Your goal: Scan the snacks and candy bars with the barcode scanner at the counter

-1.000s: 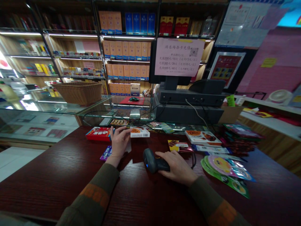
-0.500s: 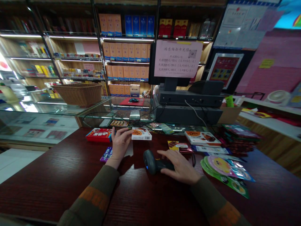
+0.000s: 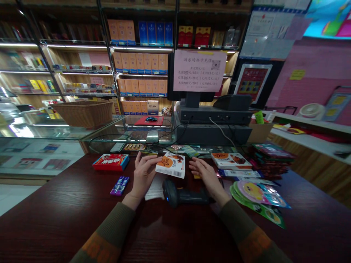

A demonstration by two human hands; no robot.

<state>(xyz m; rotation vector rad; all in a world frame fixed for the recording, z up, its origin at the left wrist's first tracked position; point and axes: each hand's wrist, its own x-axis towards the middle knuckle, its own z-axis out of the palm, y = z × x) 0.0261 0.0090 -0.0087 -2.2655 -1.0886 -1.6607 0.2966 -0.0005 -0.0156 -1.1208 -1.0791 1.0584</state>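
My left hand (image 3: 146, 175) pinches the left side of a white and orange Dove chocolate box (image 3: 171, 164), which is tilted and raised over the table. To the right of the box, my right hand (image 3: 207, 177) is open, fingers stretched toward it but apart from it. A dark barcode scanner (image 3: 182, 195) lies below and between both hands, its blue light lit. Left of my left hand are a red snack box (image 3: 111, 162) and a small purple packet (image 3: 120, 185). Another Dove box (image 3: 231, 161) lies to the right of my right hand.
On the right lie round-topped green and pink packages (image 3: 257, 199) and a stack of dark packets (image 3: 271, 160). A monitor (image 3: 200, 73) with a paper sign stands on a cash drawer (image 3: 214, 132) behind. A wicker basket (image 3: 85, 113) sits on the glass counter at left.
My left hand has lifted the Dove box and brought it nearer, tilting it. My right hand has left the barcode scanner and risen toward the box. The view has shifted slightly.
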